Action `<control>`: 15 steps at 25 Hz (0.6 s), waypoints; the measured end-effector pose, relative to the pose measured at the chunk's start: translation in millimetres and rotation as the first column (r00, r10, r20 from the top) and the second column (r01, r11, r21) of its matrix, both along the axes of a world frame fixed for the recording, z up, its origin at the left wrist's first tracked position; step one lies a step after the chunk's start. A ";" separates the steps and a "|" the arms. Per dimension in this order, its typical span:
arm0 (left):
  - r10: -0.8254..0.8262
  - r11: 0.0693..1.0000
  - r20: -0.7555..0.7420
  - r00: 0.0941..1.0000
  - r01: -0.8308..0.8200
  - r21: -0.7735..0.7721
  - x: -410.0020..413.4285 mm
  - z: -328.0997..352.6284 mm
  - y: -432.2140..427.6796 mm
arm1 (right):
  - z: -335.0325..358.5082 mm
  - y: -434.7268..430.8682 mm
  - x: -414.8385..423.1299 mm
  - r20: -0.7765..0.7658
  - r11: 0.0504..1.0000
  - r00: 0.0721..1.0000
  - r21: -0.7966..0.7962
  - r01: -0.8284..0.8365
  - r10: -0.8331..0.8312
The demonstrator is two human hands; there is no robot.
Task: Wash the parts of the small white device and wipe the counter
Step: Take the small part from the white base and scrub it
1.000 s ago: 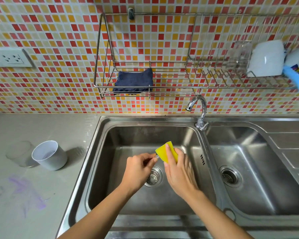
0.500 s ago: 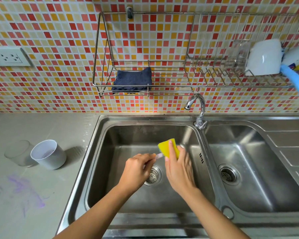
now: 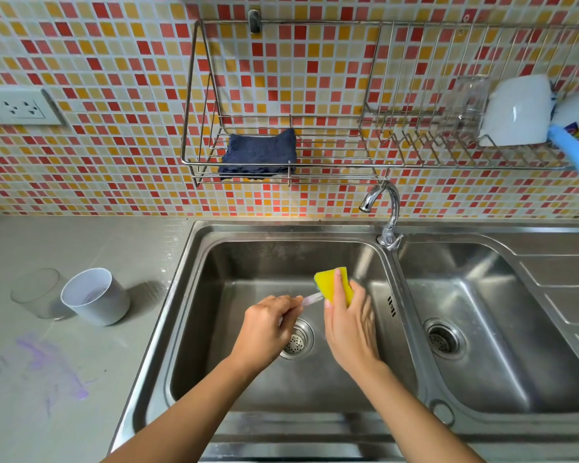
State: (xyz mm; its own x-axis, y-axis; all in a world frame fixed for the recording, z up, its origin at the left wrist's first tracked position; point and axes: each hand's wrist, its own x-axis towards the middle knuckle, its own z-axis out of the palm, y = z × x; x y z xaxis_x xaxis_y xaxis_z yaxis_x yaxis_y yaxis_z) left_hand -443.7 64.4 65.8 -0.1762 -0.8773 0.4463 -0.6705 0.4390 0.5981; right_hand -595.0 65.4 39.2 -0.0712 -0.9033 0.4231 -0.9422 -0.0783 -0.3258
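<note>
Over the left sink basin (image 3: 234,262), my left hand (image 3: 268,329) pinches a small thin pale part (image 3: 311,299) of the device, mostly hidden in my fingers. My right hand (image 3: 348,325) grips a yellow sponge (image 3: 328,282) folded around the part's tip. On the grey counter (image 3: 81,235) at left, a white cup-shaped part (image 3: 96,297) lies tilted with its mouth toward me, beside a clear glass-like part (image 3: 39,292). A purple smear (image 3: 47,362) marks the counter in front of them.
A curved tap (image 3: 386,208) stands between the left basin and the right basin (image 3: 482,295). The wall rack (image 3: 281,148) holds a dark blue cloth (image 3: 259,153), a clear cup (image 3: 462,101), a white bowl (image 3: 515,111) and a blue-handled item (image 3: 575,152). A wall socket (image 3: 20,106) sits far left.
The sponge and my right hand have slid slightly along the thin part; both hands stay over the left drain. The view has shifted a little.
</note>
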 end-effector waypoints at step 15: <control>0.139 0.950 -0.186 0.973 -0.078 0.301 -8.4 15.4 -5.8 | -10.7 -3.8 -4.4 -0.023 0.999 0.999 0.016 -0.036 0.036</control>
State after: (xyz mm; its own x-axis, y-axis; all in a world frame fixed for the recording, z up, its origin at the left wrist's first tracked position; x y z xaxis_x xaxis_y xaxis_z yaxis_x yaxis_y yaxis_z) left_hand -452.1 58.6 81.2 -0.0051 -0.9826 0.1856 -0.5559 0.1571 0.8163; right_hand -599.4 61.6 28.5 -0.0289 -0.9118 0.4097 -0.9461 -0.1073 -0.3056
